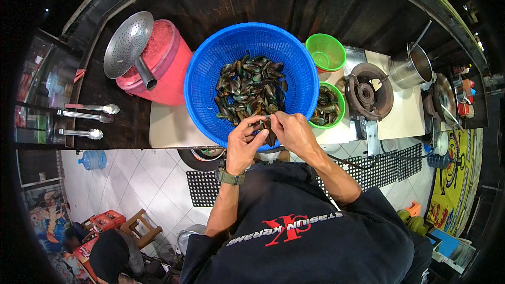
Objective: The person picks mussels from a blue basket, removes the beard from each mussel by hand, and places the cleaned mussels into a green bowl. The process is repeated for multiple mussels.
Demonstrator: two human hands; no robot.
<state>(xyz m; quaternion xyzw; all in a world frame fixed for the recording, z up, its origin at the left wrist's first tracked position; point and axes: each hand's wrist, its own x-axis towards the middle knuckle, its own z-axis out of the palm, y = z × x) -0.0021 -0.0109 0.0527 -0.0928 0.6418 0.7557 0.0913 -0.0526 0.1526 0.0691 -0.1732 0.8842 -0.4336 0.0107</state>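
Note:
A dark green mussel (pixel 270 137) is held between both hands over the near rim of a large blue plastic colander basket (pixel 204 75). My left hand (pixel 245 142), with a watch on its wrist, grips the shell from the left with thumb and fingers. From the right, my right hand (pixel 296 132) pinches the same mussel near its top; the fingertips partly hide what they touch. Many mussels (pixel 252 83) lie heaped in the colander below. Just right of it, a green plastic basket (pixel 342 104) holds more mussels (pixel 326 102).
A second green basket (pixel 325 51) stands behind. To the right are a gas burner (pixel 365 91) and a steel pot (pixel 412 67). On the left, a perforated ladle (pixel 132 43) rests on a red bucket (pixel 167 71), near metal tongs (pixel 85 116). A person (pixel 114 256) is behind me at lower left.

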